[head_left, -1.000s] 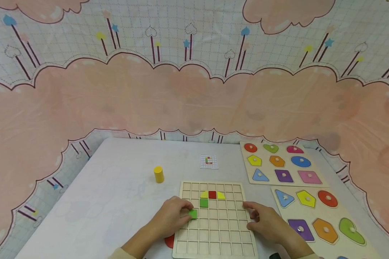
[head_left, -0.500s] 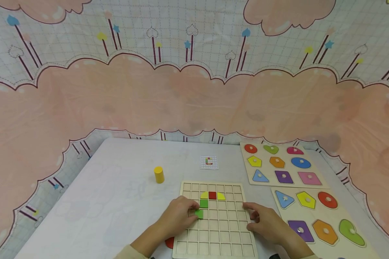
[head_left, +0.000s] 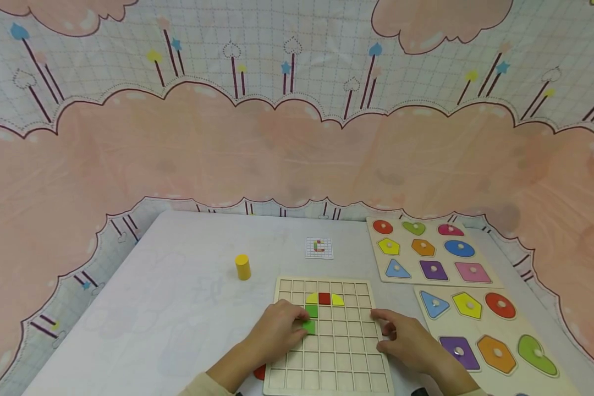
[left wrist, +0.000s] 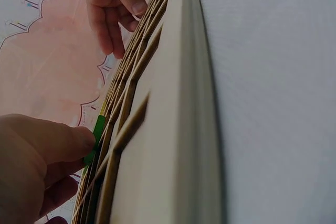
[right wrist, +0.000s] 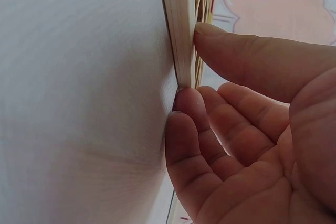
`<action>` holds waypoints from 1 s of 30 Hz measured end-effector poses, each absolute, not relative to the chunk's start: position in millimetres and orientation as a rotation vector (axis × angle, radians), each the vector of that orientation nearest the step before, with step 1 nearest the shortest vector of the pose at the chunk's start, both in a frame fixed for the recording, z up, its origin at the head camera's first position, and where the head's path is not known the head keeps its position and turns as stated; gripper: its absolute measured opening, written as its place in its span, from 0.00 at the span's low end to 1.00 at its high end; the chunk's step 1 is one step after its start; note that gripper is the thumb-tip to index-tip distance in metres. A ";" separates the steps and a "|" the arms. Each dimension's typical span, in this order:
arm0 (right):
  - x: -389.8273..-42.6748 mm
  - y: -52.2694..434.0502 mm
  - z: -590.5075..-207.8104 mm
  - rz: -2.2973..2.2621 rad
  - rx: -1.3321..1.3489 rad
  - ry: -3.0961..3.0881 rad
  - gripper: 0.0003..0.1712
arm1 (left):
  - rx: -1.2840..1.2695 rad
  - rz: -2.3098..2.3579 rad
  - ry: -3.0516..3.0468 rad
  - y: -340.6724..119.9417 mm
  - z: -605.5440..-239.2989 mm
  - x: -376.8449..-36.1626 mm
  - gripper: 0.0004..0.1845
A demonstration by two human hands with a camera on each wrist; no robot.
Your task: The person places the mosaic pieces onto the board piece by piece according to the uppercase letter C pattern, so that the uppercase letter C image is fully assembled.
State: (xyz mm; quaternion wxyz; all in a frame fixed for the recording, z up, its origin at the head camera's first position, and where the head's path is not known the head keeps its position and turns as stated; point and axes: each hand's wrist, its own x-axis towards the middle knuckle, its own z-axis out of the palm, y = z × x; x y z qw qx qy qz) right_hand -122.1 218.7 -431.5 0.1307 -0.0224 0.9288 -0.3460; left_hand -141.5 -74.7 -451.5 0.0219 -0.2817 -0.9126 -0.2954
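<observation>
The left hand (head_left: 277, 330) pinches a green square tile (head_left: 309, 327) and holds it on the wooden grid board (head_left: 326, 363), in the cell directly at 6 o'clock from another green tile (head_left: 311, 311). In the left wrist view the thumb (left wrist: 63, 140) presses that tile's edge (left wrist: 97, 132) against the grid. At 12 o'clock from the green pair sits a red tile (head_left: 324, 298) flanked by two yellow quarter-round tiles (head_left: 337, 300). The right hand (head_left: 406, 338) grips the board's right rim, thumb on top and fingers (right wrist: 194, 129) curled against its edge. A yellow cylinder (head_left: 242, 267) stands at 10 o'clock from the board, a small pattern card (head_left: 319, 247) at 12 o'clock, and two shape-peg puzzle boards (head_left: 428, 250) lie at 2 and 3 o'clock
</observation>
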 end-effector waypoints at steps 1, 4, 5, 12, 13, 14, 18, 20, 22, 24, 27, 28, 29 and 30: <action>-122.0 218.8 -431.6 -1.005 -0.064 2.697 0.34 | -0.876 -0.913 -2.826 -74.2 -451.7 -141.6 0.08; -121.7 218.9 -431.7 -1.007 -0.063 2.695 0.34 | -0.883 -0.903 -2.815 -73.0 -452.8 -141.8 0.08; -121.7 218.9 -431.8 -1.009 -0.061 2.694 0.34 | -0.884 -0.903 -2.809 -72.7 -453.1 -141.8 0.08; -121.6 218.9 -432.2 -1.017 -0.062 2.692 0.34 | -0.882 -0.878 -2.798 -71.0 -455.2 -142.1 0.08; -121.6 218.9 -432.2 -1.017 -0.061 2.691 0.34 | -0.882 -0.876 -2.799 -70.8 -455.1 -142.2 0.08; -121.6 218.9 -432.2 -1.018 -0.061 2.690 0.34 | -0.882 -0.874 -2.799 -70.7 -455.0 -142.3 0.08; -121.9 218.8 -431.9 -1.021 -0.063 2.688 0.34 | -0.884 -0.864 -2.789 -70.0 -454.8 -143.0 0.08; -122.1 218.6 -431.7 -1.020 -0.064 2.690 0.34 | -0.885 -0.858 -2.778 -69.8 -454.9 -143.3 0.08; -122.3 218.3 -431.5 -1.022 -0.061 2.691 0.35 | -0.884 -0.850 -2.770 -69.6 -454.9 -143.4 0.08; -122.5 218.0 -431.5 -1.027 -0.060 2.691 0.35 | -0.884 -0.842 -2.767 -69.4 -455.3 -143.6 0.08; -122.3 217.7 -431.8 -1.031 -0.057 2.692 0.35 | -0.880 -0.835 -2.771 -69.2 -456.1 -144.2 0.08; -122.4 217.7 -431.9 -1.031 -0.058 2.693 0.35 | -0.879 -0.836 -2.773 -69.1 -456.3 -144.4 0.08; -122.3 217.7 -432.0 -1.029 -0.058 2.695 0.35 | -0.877 -0.838 -2.775 -69.1 -456.4 -144.6 0.08; -122.3 217.7 -432.0 -1.029 -0.059 2.696 0.35 | -0.876 -0.839 -2.776 -69.0 -456.3 -144.6 0.08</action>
